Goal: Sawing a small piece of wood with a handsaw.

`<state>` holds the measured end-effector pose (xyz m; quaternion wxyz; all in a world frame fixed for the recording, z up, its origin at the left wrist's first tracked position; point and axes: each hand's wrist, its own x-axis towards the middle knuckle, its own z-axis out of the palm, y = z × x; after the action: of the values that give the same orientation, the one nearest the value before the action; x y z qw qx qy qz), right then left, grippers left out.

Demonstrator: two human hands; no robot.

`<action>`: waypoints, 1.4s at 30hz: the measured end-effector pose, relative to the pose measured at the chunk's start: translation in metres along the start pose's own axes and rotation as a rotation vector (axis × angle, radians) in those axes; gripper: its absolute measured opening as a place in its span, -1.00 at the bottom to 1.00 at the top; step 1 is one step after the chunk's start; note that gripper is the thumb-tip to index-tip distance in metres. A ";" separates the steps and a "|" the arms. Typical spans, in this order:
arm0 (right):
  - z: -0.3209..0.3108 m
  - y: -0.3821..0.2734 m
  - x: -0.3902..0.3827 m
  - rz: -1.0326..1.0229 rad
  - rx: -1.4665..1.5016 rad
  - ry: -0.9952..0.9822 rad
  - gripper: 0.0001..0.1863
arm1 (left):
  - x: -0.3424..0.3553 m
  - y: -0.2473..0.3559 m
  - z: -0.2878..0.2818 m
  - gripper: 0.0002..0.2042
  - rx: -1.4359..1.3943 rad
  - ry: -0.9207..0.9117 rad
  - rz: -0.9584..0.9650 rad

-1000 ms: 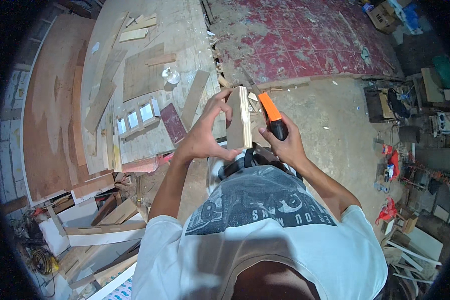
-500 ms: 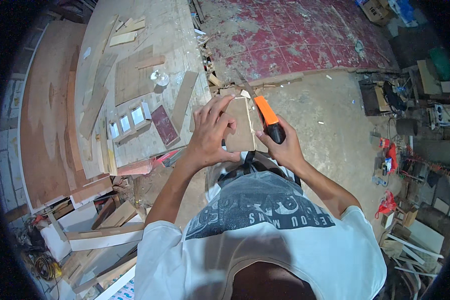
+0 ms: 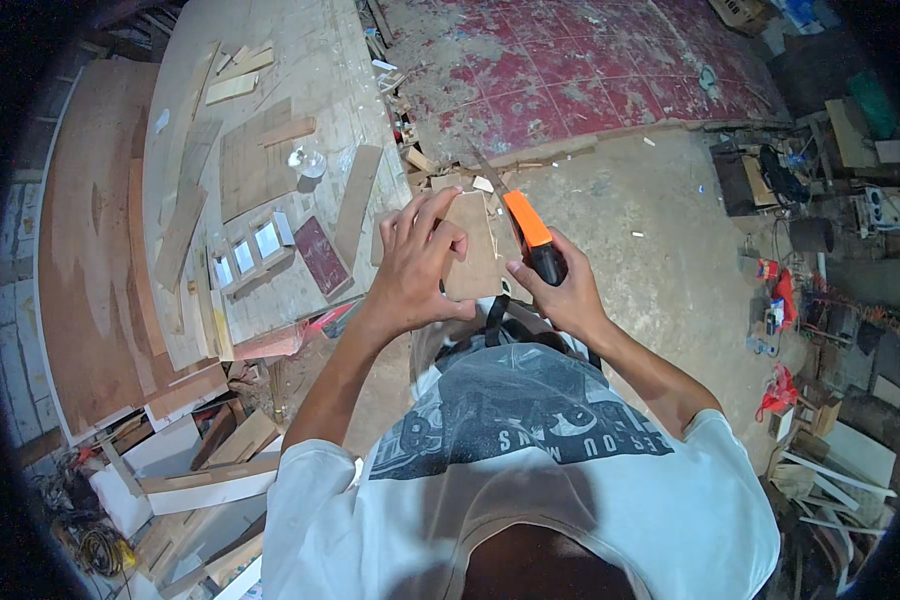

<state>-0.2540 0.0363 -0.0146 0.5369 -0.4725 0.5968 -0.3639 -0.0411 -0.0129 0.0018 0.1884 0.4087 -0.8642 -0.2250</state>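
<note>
My left hand [image 3: 415, 258] grips a small flat wooden board [image 3: 473, 255]. Its thumb lies at the board's near edge and its fingers curl over the left and far side. To the right, my right hand [image 3: 562, 285] is wrapped round the black end of a handsaw [image 3: 531, 222] with an orange and black handle. The narrow saw blade [image 3: 491, 170] points away from me, slightly to the left. A gap separates the saw from the board's right edge, which looks rough. Whatever supports the board underneath is mostly hidden.
A wooden worktable [image 3: 300, 60] at the left carries loose strips, a clear glass jar [image 3: 307, 161], a dark red block [image 3: 324, 256] and a small frame with bright panes [image 3: 253, 252]. Scrap wood [image 3: 210, 470] is piled lower left. Tools and red bags [image 3: 776, 390] line the right side.
The narrow splintered strip along the board's right side no longer shows there. The saw and my right hand have shifted slightly left in the picture, as has the surrounding scene.
</note>
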 end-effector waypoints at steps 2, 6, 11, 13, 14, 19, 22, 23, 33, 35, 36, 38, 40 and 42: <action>0.000 0.002 -0.001 -0.021 0.015 0.004 -0.71 | 0.000 0.000 0.000 -0.42 0.006 -0.005 -0.006; 0.000 0.001 -0.002 0.013 0.019 0.005 -0.72 | 0.000 -0.002 0.002 -0.44 0.009 0.000 0.005; 0.002 0.004 0.001 0.022 0.028 0.007 -0.74 | 0.000 -0.004 0.003 -0.44 -0.012 0.000 -0.014; 0.003 0.005 0.001 0.019 0.026 0.002 -0.74 | -0.001 -0.004 0.003 -0.44 -0.012 0.004 -0.016; 0.004 0.008 0.000 0.007 0.023 0.007 -0.74 | -0.002 -0.004 0.003 -0.44 -0.012 0.004 -0.015; 0.009 0.014 0.003 0.013 0.012 0.005 -0.73 | -0.004 -0.006 0.004 -0.43 0.003 -0.006 -0.019; 0.016 0.024 0.010 -0.219 -0.057 0.007 -0.69 | -0.007 -0.010 0.008 -0.43 0.007 -0.010 -0.025; 0.018 0.021 0.011 -0.095 0.033 -0.032 -0.67 | -0.008 -0.011 0.009 -0.43 0.012 -0.015 -0.030; 0.045 0.077 0.062 0.253 0.222 -0.097 -0.65 | -0.022 -0.087 0.072 -0.13 -0.109 -0.062 -0.091; 0.057 0.100 0.079 0.326 0.190 -0.102 -0.61 | -0.034 -0.136 0.088 -0.02 -0.161 -0.068 -0.162; 0.063 0.113 0.086 0.336 0.191 -0.106 -0.61 | -0.040 -0.158 0.092 0.10 -0.221 -0.075 -0.219; 0.073 0.141 0.107 0.418 0.093 -0.146 -0.57 | -0.042 -0.185 0.092 0.20 -0.101 -0.216 -0.273; 0.092 0.186 0.127 0.373 0.028 -0.131 -0.51 | -0.052 -0.208 0.104 0.18 0.283 -0.416 -0.329; 0.120 0.214 0.139 0.220 0.007 -0.034 -0.66 | -0.068 -0.233 0.117 0.17 0.352 -0.443 -0.341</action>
<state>-0.1696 -0.0258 -0.2763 0.5853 -0.4085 0.6345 -0.2966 0.0844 -0.0636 -0.2311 -0.1180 0.5150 -0.8289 -0.1837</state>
